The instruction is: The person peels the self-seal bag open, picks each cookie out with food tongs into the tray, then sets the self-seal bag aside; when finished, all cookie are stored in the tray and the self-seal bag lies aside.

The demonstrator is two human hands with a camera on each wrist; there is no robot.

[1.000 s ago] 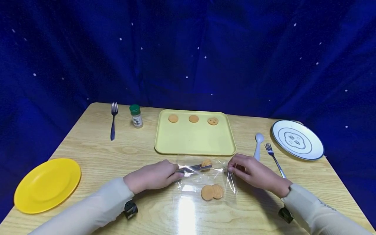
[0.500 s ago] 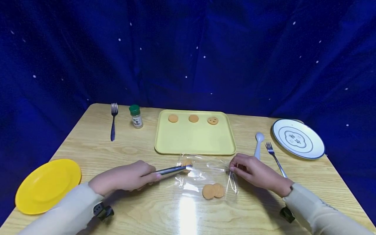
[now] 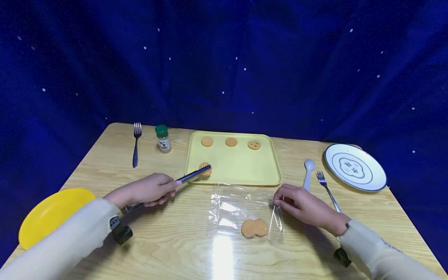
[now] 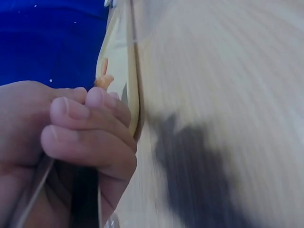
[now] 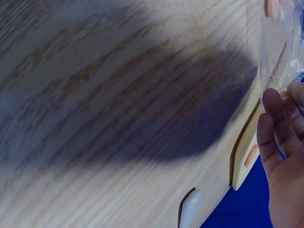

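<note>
The left hand (image 3: 152, 190) is curled round a pair of tongs (image 3: 191, 175), whose far ends are closed on a ridged cookie (image 3: 205, 172). That cookie is over the near left corner of the yellow tray (image 3: 245, 167); whether it touches the tray's surface cannot be told. Three flat cookies stand in a row along the tray's far side, the right one (image 3: 254, 145) with dark spots.

On the bench (image 3: 182, 241), just in front of the tray, lies a clear bag (image 3: 241, 206), with two overlapping cookies (image 3: 249, 228) showing through its film. The right hand (image 3: 301, 204) pinches the bag's right edge between thumb and fingers.

The ridged cookie looks light, stiff and probably brittle, so a gentle squeeze across its middle should suit it better than a hard nip at the rim, which could crumble it. The tongs seem rigid and smooth, best held partway along their arms. The bag looks thin, limp and slippery; it would likely slide or fold shut unless pinched at an edge, as the right hand does.
</note>
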